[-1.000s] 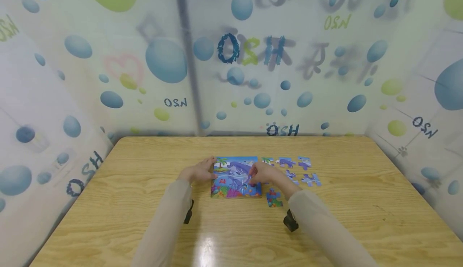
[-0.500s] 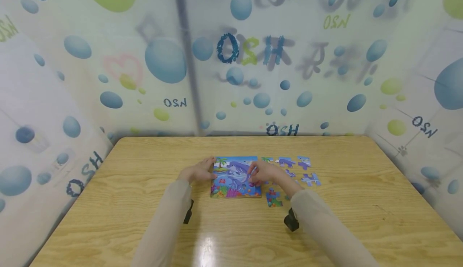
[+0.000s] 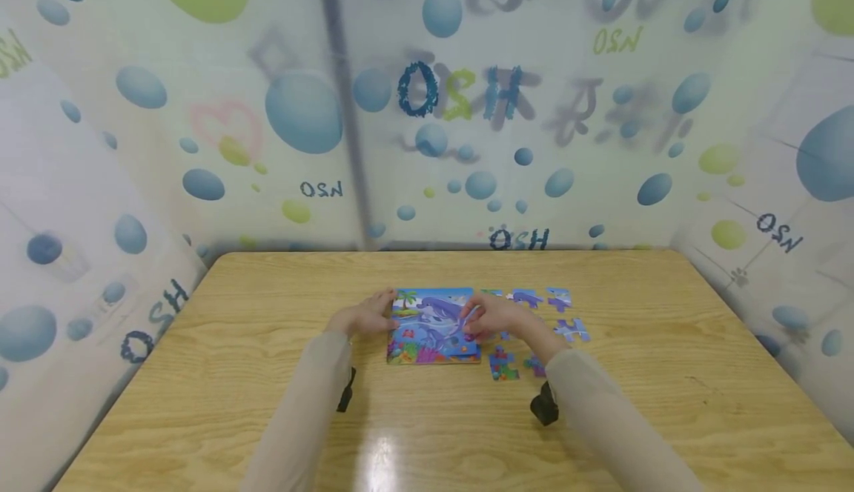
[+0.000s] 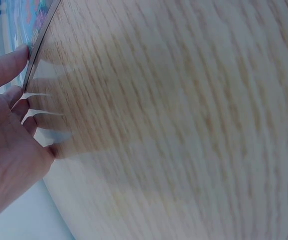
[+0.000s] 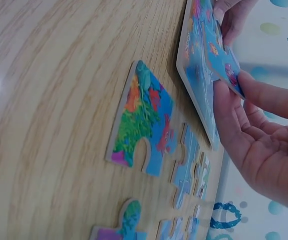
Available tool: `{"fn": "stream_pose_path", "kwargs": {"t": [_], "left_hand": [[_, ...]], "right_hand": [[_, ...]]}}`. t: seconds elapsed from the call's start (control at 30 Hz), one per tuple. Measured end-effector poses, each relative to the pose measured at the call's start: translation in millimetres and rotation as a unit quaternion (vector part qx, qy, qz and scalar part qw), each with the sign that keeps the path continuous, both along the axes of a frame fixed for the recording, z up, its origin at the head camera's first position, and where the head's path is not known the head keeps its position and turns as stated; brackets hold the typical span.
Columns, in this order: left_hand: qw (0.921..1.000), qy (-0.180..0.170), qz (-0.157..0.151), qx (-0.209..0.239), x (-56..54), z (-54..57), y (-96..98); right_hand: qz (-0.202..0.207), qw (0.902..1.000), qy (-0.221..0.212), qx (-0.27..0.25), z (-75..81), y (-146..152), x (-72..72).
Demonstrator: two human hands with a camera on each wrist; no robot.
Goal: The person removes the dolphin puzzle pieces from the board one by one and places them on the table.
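A dolphin jigsaw board (image 3: 419, 355) lies flat on the table. My left hand (image 3: 365, 316) holds its left edge; in the left wrist view the thumb (image 4: 11, 67) touches the board while the other fingers curl beside it. Over the board is a thin picture sheet (image 5: 219, 55) with sea creatures on it. My right hand (image 3: 497, 316) pinches the sheet's right edge between thumb and fingers, raising it off the board. Whether the sheet is one card or joined pieces, I cannot tell. A notch shows in its far edge in the right wrist view.
Right of the board lie several loose jigsaw pieces: a coral piece (image 3: 502, 366) near the front, a dolphin piece (image 3: 527, 298) behind, and a blue piece (image 3: 572, 329) farther right. My right arm partly hides others. A patterned curtain (image 3: 427, 181) stands behind the wooden table (image 3: 280, 284).
The sheet's right end has risen, so more of the board's front right shows. My right wrist has shifted slightly right, uncovering a coral piece beside it. The left hand stays put.
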State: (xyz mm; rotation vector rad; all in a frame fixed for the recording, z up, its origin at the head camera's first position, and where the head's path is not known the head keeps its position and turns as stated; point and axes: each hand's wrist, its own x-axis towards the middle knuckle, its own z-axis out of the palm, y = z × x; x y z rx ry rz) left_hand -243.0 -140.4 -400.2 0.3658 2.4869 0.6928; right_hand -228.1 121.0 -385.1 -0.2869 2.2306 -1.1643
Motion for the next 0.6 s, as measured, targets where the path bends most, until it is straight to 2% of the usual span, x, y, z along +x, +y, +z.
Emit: {"fn": "stream_pose_path", "kwargs": {"t": [0.6], "left_hand": [[1.0000,0.004,-0.005,0.003,1.6,1.0,0.0]], "right_hand": [[0.004,0.9992,-0.017,-0.036,4.0,28,5.8]]}}
